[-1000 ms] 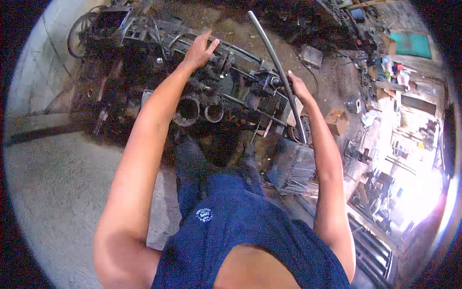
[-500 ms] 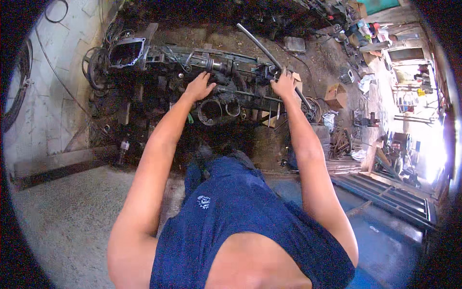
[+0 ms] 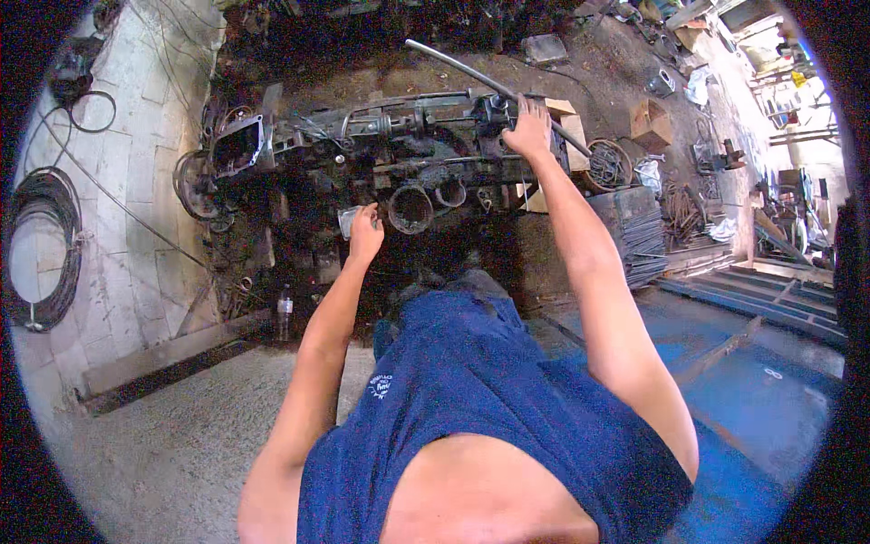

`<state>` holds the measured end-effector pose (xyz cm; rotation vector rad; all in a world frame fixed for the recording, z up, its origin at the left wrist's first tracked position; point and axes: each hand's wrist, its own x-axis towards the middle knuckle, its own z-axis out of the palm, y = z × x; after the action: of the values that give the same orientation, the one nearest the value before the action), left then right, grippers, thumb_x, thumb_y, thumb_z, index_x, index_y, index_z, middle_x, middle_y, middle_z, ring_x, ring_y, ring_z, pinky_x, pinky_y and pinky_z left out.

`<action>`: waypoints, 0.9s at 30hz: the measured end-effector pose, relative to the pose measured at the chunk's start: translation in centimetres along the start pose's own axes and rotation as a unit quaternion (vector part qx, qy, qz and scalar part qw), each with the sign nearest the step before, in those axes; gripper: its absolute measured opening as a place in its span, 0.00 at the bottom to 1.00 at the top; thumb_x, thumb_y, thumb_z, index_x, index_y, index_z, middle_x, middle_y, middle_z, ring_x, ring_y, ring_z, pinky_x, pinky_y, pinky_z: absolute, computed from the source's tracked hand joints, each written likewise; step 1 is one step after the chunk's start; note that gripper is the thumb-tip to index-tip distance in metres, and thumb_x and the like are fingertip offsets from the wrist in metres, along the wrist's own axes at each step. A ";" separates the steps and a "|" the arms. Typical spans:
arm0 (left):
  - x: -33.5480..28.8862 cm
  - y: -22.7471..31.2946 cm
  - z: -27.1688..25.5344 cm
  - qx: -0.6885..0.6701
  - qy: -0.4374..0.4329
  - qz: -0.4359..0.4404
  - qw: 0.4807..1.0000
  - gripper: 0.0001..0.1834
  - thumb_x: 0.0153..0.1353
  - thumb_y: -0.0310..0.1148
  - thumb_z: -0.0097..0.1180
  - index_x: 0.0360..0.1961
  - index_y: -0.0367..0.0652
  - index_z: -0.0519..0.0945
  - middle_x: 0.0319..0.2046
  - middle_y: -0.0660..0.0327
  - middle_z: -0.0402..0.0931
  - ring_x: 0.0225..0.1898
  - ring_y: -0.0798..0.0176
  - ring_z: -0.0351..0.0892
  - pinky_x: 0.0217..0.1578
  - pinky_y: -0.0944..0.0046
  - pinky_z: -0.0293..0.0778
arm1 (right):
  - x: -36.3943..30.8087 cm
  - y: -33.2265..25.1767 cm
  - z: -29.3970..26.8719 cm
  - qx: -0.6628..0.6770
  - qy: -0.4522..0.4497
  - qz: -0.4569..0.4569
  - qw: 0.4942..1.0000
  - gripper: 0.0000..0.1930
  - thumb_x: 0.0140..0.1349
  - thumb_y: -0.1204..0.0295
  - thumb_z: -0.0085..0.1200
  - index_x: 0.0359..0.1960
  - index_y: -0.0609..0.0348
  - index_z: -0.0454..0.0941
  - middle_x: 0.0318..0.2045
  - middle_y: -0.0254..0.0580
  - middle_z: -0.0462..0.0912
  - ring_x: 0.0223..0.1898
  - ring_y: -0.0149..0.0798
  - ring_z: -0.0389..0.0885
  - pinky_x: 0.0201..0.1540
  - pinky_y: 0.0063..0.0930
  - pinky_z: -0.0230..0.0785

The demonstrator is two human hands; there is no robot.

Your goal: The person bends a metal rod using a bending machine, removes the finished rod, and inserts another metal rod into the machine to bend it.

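A long machine with dark, greasy metal parts (image 3: 426,168), much like a lathe, stretches across in front of me. At its right part my right hand (image 3: 528,130) lies with fingers stretched out and slightly apart, across a long grey metal pipe (image 3: 460,69). A dark block sits under that hand. My left hand (image 3: 366,234) is lower, at the machine's near side, fingers curled beside a small pale flat piece (image 3: 347,221). Whether the fingers grip it is hard to see. To the right of this hand is a round, open metal rim (image 3: 410,210).
A handwheel (image 3: 192,186) is at the machine's left end. Coiled cable (image 3: 43,249) hangs on the left wall. Cardboard box (image 3: 650,124), wire basket (image 3: 608,165) and stacked metal bars (image 3: 634,238) lie to the right. A clear bottle (image 3: 285,313) stands near the left ledge.
My left hand has come off the machine's upper part, down toward me, to the pale piece. My right hand stays at the pipe. The whole view has turned and shifted.
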<state>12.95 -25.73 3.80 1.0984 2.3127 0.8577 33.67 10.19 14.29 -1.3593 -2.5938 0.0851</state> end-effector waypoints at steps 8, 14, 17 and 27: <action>-1.2 0.8 -0.6 -0.022 0.122 -0.020 0.992 0.15 0.57 0.31 0.60 0.44 0.35 0.80 0.41 0.49 0.79 0.42 0.50 0.79 0.45 0.57 0.74 | -0.7 -0.5 -0.9 0.008 -0.002 -0.001 1.000 0.47 0.44 0.60 0.60 0.68 0.57 0.53 0.62 0.53 0.64 0.65 0.55 0.58 0.69 0.51 0.46; -2.9 0.3 2.0 0.022 0.158 -0.065 0.985 0.18 0.59 0.35 0.59 0.48 0.37 0.79 0.45 0.47 0.78 0.46 0.47 0.78 0.48 0.56 0.72 | -1.0 1.2 -0.7 0.032 0.014 -0.032 0.999 0.48 0.43 0.62 0.59 0.69 0.56 0.52 0.64 0.53 0.62 0.65 0.54 0.58 0.69 0.50 0.45; -4.0 0.0 3.5 0.086 0.070 -0.147 0.983 0.27 0.62 0.41 0.55 0.58 0.35 0.71 0.54 0.45 0.71 0.56 0.42 0.69 0.57 0.50 0.65 | -1.0 1.5 -1.0 0.036 -0.002 -0.045 0.998 0.47 0.43 0.64 0.58 0.69 0.56 0.52 0.64 0.53 0.61 0.66 0.54 0.57 0.70 0.50 0.45; -4.5 2.2 6.1 0.094 0.107 -0.188 0.972 0.26 0.62 0.39 0.55 0.59 0.41 0.71 0.49 0.44 0.76 0.51 0.40 0.74 0.51 0.48 0.70 | -1.3 3.0 -1.1 0.060 0.007 -0.088 0.994 0.47 0.41 0.66 0.58 0.68 0.60 0.53 0.60 0.52 0.63 0.64 0.53 0.59 0.70 0.48 0.45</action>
<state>20.46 -26.11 1.57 0.6225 2.7076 0.6445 37.05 10.81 14.76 -1.0837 -2.6375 0.1989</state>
